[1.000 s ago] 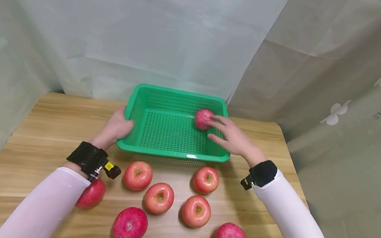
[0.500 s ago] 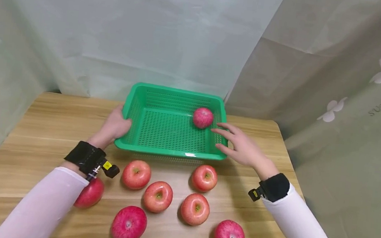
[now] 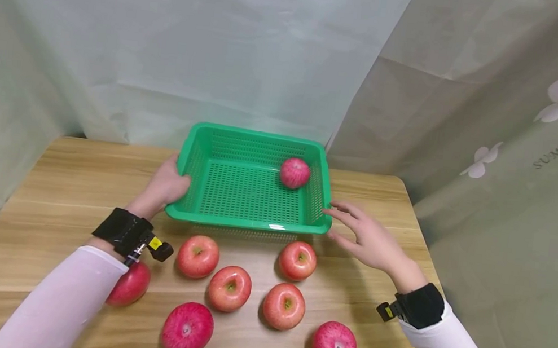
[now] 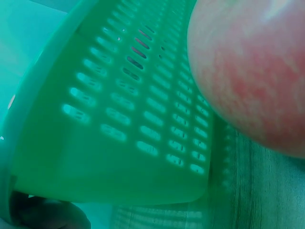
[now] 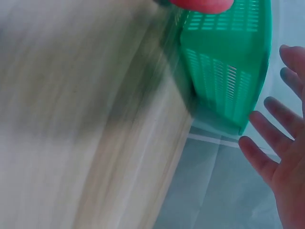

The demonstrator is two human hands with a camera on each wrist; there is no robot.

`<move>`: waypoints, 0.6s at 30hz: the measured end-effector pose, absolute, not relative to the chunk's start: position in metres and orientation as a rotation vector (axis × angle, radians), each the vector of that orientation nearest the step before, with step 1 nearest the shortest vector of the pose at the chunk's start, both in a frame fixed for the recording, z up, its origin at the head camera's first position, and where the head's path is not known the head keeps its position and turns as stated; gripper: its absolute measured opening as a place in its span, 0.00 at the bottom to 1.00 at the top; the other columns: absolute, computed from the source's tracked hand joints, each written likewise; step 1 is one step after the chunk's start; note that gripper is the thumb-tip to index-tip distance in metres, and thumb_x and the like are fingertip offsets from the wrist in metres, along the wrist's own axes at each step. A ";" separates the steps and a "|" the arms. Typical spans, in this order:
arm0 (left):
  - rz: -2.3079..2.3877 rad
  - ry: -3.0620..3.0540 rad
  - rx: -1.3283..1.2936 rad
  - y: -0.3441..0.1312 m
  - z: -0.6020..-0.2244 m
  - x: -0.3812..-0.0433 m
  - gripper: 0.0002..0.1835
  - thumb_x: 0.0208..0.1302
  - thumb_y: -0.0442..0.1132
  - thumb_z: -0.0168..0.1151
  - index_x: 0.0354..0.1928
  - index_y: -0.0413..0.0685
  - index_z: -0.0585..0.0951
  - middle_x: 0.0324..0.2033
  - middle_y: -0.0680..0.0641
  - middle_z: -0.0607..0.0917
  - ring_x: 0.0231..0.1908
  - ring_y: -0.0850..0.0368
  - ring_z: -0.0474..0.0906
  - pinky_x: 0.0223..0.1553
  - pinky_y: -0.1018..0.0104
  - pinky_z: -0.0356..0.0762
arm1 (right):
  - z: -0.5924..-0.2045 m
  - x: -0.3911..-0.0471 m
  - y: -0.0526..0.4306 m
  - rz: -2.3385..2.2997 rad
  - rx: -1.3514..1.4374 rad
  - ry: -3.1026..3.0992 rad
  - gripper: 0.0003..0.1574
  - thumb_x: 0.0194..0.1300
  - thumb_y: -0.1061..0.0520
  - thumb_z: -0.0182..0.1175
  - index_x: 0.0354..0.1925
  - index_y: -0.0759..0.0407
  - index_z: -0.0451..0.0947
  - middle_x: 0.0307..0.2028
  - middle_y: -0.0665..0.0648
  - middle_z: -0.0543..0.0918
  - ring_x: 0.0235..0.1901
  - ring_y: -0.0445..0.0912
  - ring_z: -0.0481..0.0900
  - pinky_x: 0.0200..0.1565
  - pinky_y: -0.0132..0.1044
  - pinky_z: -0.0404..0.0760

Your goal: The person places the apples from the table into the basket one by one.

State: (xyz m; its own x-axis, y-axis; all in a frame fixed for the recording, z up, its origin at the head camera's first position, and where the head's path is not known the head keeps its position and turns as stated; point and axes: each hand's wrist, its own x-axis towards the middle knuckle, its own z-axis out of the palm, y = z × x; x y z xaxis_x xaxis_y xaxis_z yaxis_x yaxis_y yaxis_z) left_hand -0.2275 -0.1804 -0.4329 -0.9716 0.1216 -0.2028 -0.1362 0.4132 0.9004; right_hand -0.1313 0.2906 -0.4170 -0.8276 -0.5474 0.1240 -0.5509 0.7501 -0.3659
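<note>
A green plastic basket [image 3: 248, 224] with slotted walls stands at the back of the table, one red apple [image 3: 295, 173] lying in its right part. My left hand [image 3: 168, 185] grips the basket's left rim, thumb over the edge; the fingers behind the wall are hidden in the head view. Beside the basket's front right corner is my right hand [image 3: 366, 237], its fingers spread and nothing in them. The right wrist view shows these extended fingers [image 5: 269, 131] close by the green wall. A large apple [image 4: 252, 71] fills the upper right of the left wrist view, near the basket.
Several apples lie in front of the basket, among them a pale red apple [image 3: 297, 261] and a darker apple [image 3: 334, 347] at the front right. Another apple [image 3: 130, 284] is partly covered by my left forearm. A pale curtain [image 3: 251, 52] hangs behind the wooden table [image 3: 79, 176].
My right hand has drawn back from the apple inside the basket, moving right and toward me past the rim. My left hand keeps its grip on the basket's left side.
</note>
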 end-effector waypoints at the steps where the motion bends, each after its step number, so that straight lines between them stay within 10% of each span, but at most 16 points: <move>1: 1.585 2.431 -0.012 -0.180 -0.433 -0.227 0.37 0.72 0.27 0.46 0.81 0.32 0.53 0.63 0.25 0.73 0.52 0.32 0.81 0.46 0.43 0.89 | -0.418 -0.128 0.292 0.619 0.912 -2.936 0.36 0.76 0.43 0.67 0.77 0.46 0.73 0.76 0.59 0.71 0.74 0.58 0.68 0.68 0.62 0.75; 18: 1.564 2.453 -0.021 -0.180 -0.434 -0.228 0.35 0.73 0.29 0.47 0.80 0.30 0.55 0.63 0.25 0.73 0.52 0.33 0.80 0.45 0.45 0.88 | -0.436 -0.084 0.305 0.707 0.803 -2.926 0.48 0.73 0.49 0.70 0.83 0.49 0.61 0.72 0.56 0.76 0.68 0.55 0.78 0.64 0.60 0.80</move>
State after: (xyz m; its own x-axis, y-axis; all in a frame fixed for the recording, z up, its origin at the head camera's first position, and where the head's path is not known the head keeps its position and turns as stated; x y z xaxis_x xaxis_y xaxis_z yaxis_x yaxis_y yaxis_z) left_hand -0.2278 -0.1804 -0.4343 -0.9730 0.1120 -0.2016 -0.1355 0.4297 0.8928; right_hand -0.0844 0.3050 -0.4359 -0.8670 -0.4779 0.1412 -0.4896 0.7642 -0.4198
